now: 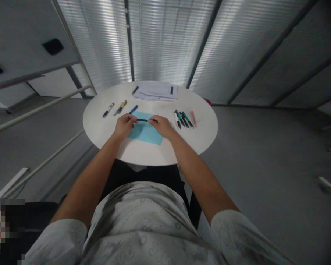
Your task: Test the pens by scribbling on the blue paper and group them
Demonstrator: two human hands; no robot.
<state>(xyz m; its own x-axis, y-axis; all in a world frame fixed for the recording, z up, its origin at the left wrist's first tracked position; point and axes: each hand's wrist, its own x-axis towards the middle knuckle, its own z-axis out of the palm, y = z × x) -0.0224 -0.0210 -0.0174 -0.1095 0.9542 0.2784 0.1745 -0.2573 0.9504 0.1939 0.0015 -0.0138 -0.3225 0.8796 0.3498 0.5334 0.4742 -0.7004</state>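
Observation:
My left hand (125, 125) and my right hand (162, 126) pinch the two ends of a thin dark pen (142, 120), held level between them. Whether its cap is on cannot be made out. Below the pen lies a light blue sheet of paper (146, 135) on the round white table. A blue pen (134, 109) rests at the sheet's upper left corner, just beyond my left hand. Right of my right hand, several pens (184, 119) with dark and green parts lie side by side, along with a pinkish-red strip-like item (193, 119).
Farther left on the white table (99, 134) lie a white and black pen (108, 110) and yellow and dark pens (120, 107). A stack of papers (154, 91) sits at the far edge, with dark items on it. Metal rails (41, 111) stand to the left.

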